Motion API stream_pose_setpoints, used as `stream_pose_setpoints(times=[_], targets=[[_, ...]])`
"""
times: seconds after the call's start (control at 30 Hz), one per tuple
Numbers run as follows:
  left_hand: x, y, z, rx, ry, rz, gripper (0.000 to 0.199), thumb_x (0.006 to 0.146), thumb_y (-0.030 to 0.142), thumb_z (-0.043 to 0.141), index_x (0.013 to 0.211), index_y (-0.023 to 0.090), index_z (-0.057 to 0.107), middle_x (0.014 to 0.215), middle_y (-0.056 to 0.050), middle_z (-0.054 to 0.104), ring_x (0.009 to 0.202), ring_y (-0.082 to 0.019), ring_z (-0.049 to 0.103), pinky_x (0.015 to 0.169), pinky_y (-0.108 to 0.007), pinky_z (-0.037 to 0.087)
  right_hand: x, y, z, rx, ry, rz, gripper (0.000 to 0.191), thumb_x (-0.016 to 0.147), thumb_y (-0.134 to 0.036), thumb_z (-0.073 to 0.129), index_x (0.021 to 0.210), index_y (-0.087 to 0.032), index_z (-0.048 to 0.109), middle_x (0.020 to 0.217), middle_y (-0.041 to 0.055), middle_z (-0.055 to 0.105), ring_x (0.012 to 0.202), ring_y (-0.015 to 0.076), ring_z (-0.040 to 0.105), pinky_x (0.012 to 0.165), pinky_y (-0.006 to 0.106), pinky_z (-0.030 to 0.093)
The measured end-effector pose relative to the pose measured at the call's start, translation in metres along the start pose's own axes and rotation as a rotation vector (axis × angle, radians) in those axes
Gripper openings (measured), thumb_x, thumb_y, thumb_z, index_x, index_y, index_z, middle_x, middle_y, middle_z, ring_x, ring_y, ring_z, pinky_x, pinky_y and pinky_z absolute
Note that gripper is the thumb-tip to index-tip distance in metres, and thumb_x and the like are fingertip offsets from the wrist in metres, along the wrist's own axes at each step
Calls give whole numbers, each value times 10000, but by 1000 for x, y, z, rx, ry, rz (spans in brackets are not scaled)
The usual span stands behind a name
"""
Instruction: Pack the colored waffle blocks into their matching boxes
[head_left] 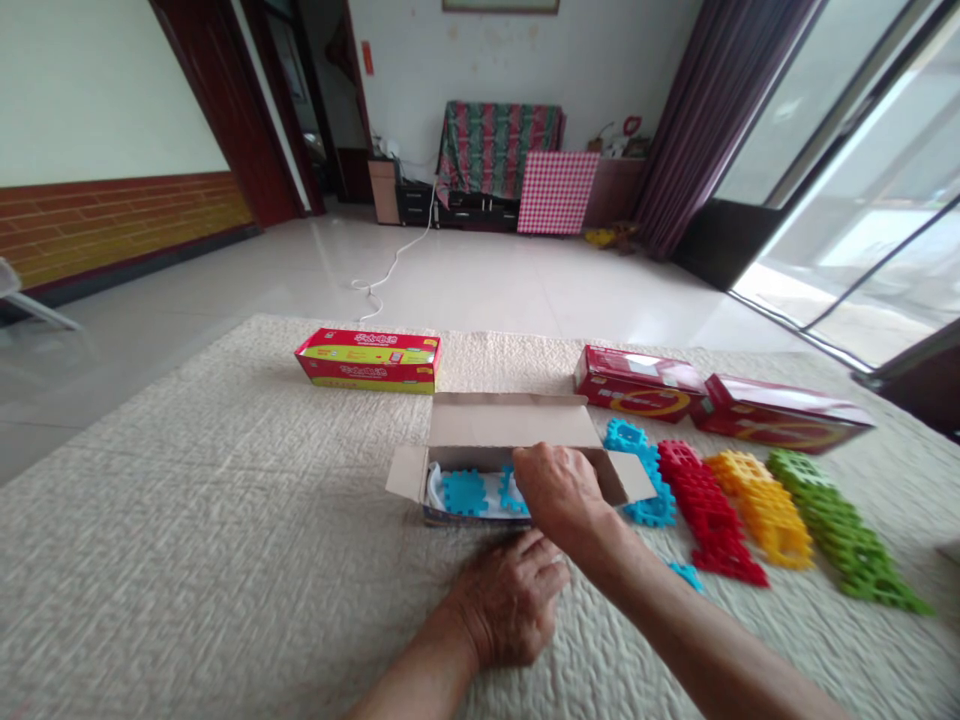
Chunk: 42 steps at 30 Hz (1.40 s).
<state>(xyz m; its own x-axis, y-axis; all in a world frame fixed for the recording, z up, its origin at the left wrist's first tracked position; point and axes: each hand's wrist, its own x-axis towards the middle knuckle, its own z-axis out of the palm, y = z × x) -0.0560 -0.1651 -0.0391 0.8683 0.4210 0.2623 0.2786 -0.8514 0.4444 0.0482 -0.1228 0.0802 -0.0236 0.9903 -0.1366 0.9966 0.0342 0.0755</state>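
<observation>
My right hand (559, 485) is over an open cardboard box (517, 420), its fingers closed on a blue toothed plastic building piece (512, 492), partly hidden by the hand. Another blue toothed piece (465, 492) lies at the left inside the box, on white material (435, 485). In front of the box, my left hand (517, 600) rests on the quilted cover with bent, closed fingers. Its fingertips are hidden, so whether it holds anything cannot be seen. To the right of the box are several blue pieces (656, 505), with a smaller blue one (686, 575) nearer me.
Red (716, 520), yellow (765, 510) and green (847, 530) toothed pieces lie in rows at the right. A red-and-yellow carton (367, 362) stands back left; two dark red cartons (637, 380) (784, 410) stand back right. The cream quilted cover (225, 520) lies under everything.
</observation>
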Motion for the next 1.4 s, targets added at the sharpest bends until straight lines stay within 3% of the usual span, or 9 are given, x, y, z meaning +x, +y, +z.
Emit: stream_pose_setpoints(times=[0.2,0.3,0.5,0.57,0.67,0.8,0.9,1.2,1.4], targets=[[1,1,-2,-5,5,6,199,787,142,508,971,145,581,1151,-113,586,1124,-250,516,1015,-402,448,-3,4,2,42,40,4,173,854,-114,528,843,-145,698,734,138,717,727,237,716,582,253,463],[2,2,-4,8,16,4,196,798,142,507,978,142,585,1189,-116,579,1142,-248,505,1032,-398,435,-16,18,-2,66,98,34,216,918,-217,465,881,-175,674,771,102,717,688,199,691,562,246,418],[-1,3,-3,20,29,22,240,780,108,513,1007,135,586,1236,-117,569,1171,-257,498,1062,-413,416,-54,99,15,262,445,234,210,890,-339,498,820,-235,666,726,1,670,669,144,605,620,250,367],[-2,4,-3,29,41,27,263,791,101,495,1035,131,589,1228,-122,581,1178,-252,501,1071,-414,409,-64,129,32,253,413,363,202,870,-315,506,818,-235,684,725,6,659,675,155,600,622,258,370],[-2,4,-3,53,51,37,285,812,106,472,1069,136,593,1239,-128,590,1199,-251,502,1073,-426,411,-71,153,60,221,348,395,223,855,-240,509,969,-232,700,907,36,679,793,172,621,666,262,397],[-2,5,-4,92,50,50,321,803,95,457,1092,134,591,1250,-136,596,1202,-262,516,1059,-460,426,-68,152,82,187,315,359,330,825,-189,556,1140,-226,647,1103,69,640,988,194,596,776,272,416],[-2,4,-4,114,52,61,329,804,97,456,1103,123,590,1248,-142,597,1203,-268,515,1059,-457,427,-64,147,86,155,304,369,336,840,-202,552,1168,-216,627,1111,87,627,1010,212,578,796,289,410],[-6,2,3,167,75,-8,284,820,149,478,1070,123,610,1262,-130,586,1195,-291,516,1017,-440,463,-58,148,86,95,286,345,236,865,-208,506,1040,-190,664,1009,84,649,915,213,588,750,297,380],[-5,0,-2,136,60,59,254,808,126,472,1015,118,619,1197,-140,627,1166,-256,549,1053,-439,425,-78,152,67,105,337,424,228,859,-248,521,1014,-194,678,979,94,649,860,221,601,680,298,383]])
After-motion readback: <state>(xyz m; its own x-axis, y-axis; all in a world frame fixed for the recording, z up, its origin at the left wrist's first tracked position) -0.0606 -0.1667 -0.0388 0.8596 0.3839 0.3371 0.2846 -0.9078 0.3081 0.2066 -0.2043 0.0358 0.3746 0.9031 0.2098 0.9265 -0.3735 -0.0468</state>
